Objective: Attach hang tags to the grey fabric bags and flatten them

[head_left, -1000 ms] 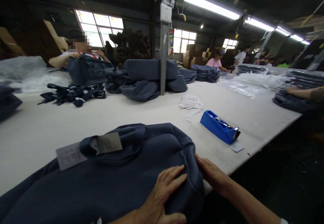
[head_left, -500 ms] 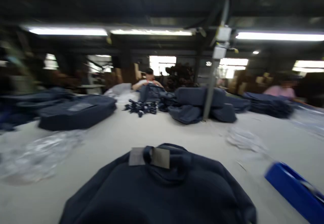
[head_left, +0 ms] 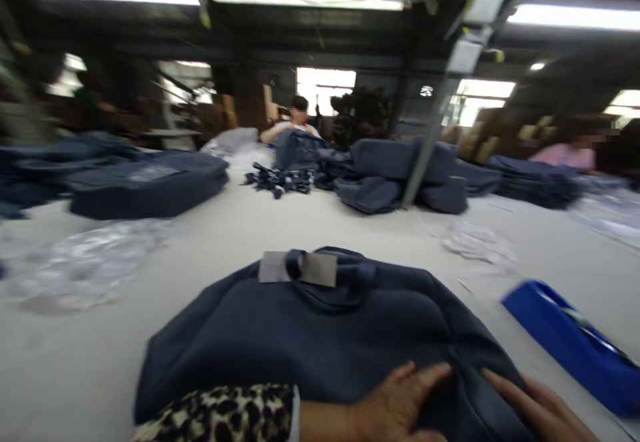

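A folded dark blue garment (head_left: 320,335) lies on the white table (head_left: 90,362) right in front of me, with a grey paper tag (head_left: 299,269) at its collar. My left hand (head_left: 405,405) rests flat on the garment's right part, fingers stretched out, a leopard-print sleeve (head_left: 225,415) on the forearm. My right hand (head_left: 537,409) lies against the garment's right edge, fingers extended. Neither hand grips anything. The picture is blurred by motion.
A blue tape dispenser (head_left: 570,345) sits to the right. Clear plastic bags (head_left: 85,262) lie at the left. Stacks of dark garments (head_left: 150,185) and a metal post (head_left: 430,142) stand farther back. Two other people (head_left: 299,119) work at the far side.
The view swung left and then tilted down a little. My hands left the picture half a second ago and are back on the garment's right side now.
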The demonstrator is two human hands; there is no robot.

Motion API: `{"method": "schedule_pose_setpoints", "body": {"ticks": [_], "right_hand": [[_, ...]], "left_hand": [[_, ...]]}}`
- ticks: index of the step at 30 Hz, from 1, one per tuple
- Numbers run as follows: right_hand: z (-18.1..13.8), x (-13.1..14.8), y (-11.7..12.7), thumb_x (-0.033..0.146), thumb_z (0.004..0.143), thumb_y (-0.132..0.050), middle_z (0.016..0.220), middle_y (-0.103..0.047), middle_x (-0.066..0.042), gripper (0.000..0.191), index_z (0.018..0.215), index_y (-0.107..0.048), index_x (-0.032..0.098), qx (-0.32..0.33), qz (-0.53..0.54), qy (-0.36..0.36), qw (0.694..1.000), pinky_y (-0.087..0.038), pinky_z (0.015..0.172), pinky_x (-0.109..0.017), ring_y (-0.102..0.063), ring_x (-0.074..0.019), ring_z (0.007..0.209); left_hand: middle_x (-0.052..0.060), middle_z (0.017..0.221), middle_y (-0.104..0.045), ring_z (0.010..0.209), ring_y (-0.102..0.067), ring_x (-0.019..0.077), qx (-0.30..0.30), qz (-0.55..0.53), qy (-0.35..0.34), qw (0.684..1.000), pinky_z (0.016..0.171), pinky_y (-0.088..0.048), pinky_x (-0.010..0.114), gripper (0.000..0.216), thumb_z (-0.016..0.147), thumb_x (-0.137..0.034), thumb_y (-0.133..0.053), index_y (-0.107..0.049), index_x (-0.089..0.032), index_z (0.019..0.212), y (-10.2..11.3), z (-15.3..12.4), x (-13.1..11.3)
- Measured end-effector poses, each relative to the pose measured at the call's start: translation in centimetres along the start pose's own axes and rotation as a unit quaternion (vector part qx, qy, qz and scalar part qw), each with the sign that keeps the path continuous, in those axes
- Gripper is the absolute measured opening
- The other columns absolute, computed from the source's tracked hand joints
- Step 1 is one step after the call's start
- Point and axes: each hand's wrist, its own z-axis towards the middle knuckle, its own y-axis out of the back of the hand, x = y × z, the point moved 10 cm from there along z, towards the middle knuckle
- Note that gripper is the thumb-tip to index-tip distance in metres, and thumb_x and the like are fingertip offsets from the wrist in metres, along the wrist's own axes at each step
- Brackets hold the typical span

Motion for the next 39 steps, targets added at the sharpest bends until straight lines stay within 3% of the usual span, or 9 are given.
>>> {"method": "schedule_pose_setpoints", "body": {"ticks": [4, 10, 17, 25, 29, 31, 34, 36, 39], "right_hand": [[-4.9, -3.1, 3.2, 0.060, 0.077, -0.063, 0.081, -0.069, -0.004, 0.041, 0.081, -0.069, 0.020, 0.028, 0.024, -0.093, 0.995, -0.050, 0.069, -0.036, -0.063, -0.0271, 0.081], [-4.5, -3.1, 4.0, 0.053, 0.089, -0.052, 0.075, -0.063, 0.001, 0.035, 0.079, -0.063, 0.021, -0.002, -0.115, -0.009, 0.993, -0.043, 0.067, -0.029, -0.054, -0.0177, 0.071], [-5.3, -6.9, 4.2, 0.058, 0.090, -0.046, 0.072, -0.064, 0.000, 0.044, 0.075, -0.064, 0.021, -0.036, -0.114, -0.035, 0.992, -0.044, 0.065, -0.029, -0.055, -0.0179, 0.068], [-3.8, -5.8, 4.2, 0.061, 0.094, -0.035, 0.067, -0.060, -0.002, 0.051, 0.066, -0.053, 0.022, -0.185, -0.136, -0.057, 0.972, -0.041, 0.062, -0.028, -0.054, -0.0171, 0.065], [-3.9, -6.6, 4.8, 0.060, 0.092, -0.041, 0.063, -0.058, -0.002, 0.047, 0.064, -0.051, 0.024, -0.202, -0.166, -0.061, 0.963, -0.042, 0.065, -0.032, -0.055, -0.0196, 0.063], [-4.4, -4.8, 5.7, 0.059, 0.087, -0.052, 0.068, -0.062, -0.004, 0.038, 0.075, -0.058, 0.024, -0.203, -0.196, -0.049, 0.958, -0.045, 0.068, -0.035, -0.059, -0.0231, 0.067], [-6.0, 2.3, 5.9, 0.051, 0.089, -0.054, 0.103, -0.068, -0.012, 0.038, 0.113, -0.062, 0.023, -0.240, -0.270, 0.082, 0.929, -0.047, 0.087, -0.043, -0.063, -0.0297, 0.097], [-7.1, 6.0, 3.2, 0.042, 0.095, -0.048, 0.131, -0.059, -0.010, 0.042, 0.134, -0.053, 0.027, -0.205, -0.314, 0.192, 0.907, -0.038, 0.105, -0.046, -0.052, -0.0294, 0.123], [-7.6, 4.6, -2.8, 0.038, 0.097, -0.045, 0.147, -0.048, -0.001, 0.048, 0.145, -0.040, 0.036, -0.038, -0.361, 0.253, 0.897, -0.035, 0.110, -0.048, -0.040, -0.0262, 0.137]], "left_hand": [[0.008, 0.163, -0.010, 0.149, -0.013, 0.0264, 0.036, -0.038, -0.052, 0.997, 0.120, -0.008, 0.056, 0.073, 0.099, -0.049, -0.035, 0.004, -0.025, 0.155, -1.5, 0.0, -1.8], [0.008, 0.162, -0.013, 0.149, -0.013, 0.0302, 0.133, 0.026, -0.124, 0.983, 0.117, -0.006, 0.063, 0.079, 0.095, -0.044, -0.049, 0.001, -0.029, 0.155, -2.8, 0.1, -3.8], [0.006, 0.159, -0.026, 0.147, -0.022, 0.0290, 0.204, 0.054, -0.151, 0.966, 0.119, -0.021, 0.052, 0.077, 0.088, -0.027, -0.055, -0.016, -0.028, 0.154, -4.3, 0.5, -5.2], [0.007, 0.157, -0.031, 0.145, -0.029, 0.0199, 0.206, 0.061, -0.183, 0.959, 0.121, -0.023, 0.039, 0.072, 0.083, -0.012, -0.047, -0.025, -0.022, 0.151, -5.1, -0.3, -5.6], [0.007, 0.156, -0.034, 0.144, -0.032, 0.0191, 0.206, 0.048, -0.187, 0.959, 0.121, -0.023, 0.038, 0.071, 0.081, -0.012, -0.048, -0.030, -0.021, 0.149, -5.5, -0.3, -5.5], [0.007, 0.155, -0.035, 0.143, -0.033, 0.0205, 0.204, 0.035, -0.190, 0.960, 0.120, -0.025, 0.039, 0.070, 0.082, -0.015, -0.050, -0.030, -0.020, 0.149, -5.5, -0.4, -5.5], [0.007, 0.154, -0.038, 0.142, -0.036, 0.0217, 0.198, 0.015, -0.203, 0.959, 0.120, -0.025, 0.037, 0.067, 0.084, -0.020, -0.051, -0.033, -0.019, 0.148, -5.4, -0.7, -5.6], [0.006, 0.153, -0.039, 0.142, -0.035, 0.0209, 0.193, 0.010, -0.212, 0.958, 0.121, -0.023, 0.034, 0.062, 0.087, -0.023, -0.050, -0.037, -0.018, 0.147, -5.5, -0.7, -5.7], [0.006, 0.152, -0.041, 0.143, -0.034, 0.0189, 0.188, 0.018, -0.211, 0.959, 0.121, -0.022, 0.028, 0.059, 0.088, -0.024, -0.047, -0.038, -0.017, 0.147, -5.5, -0.5, -5.7]]}}
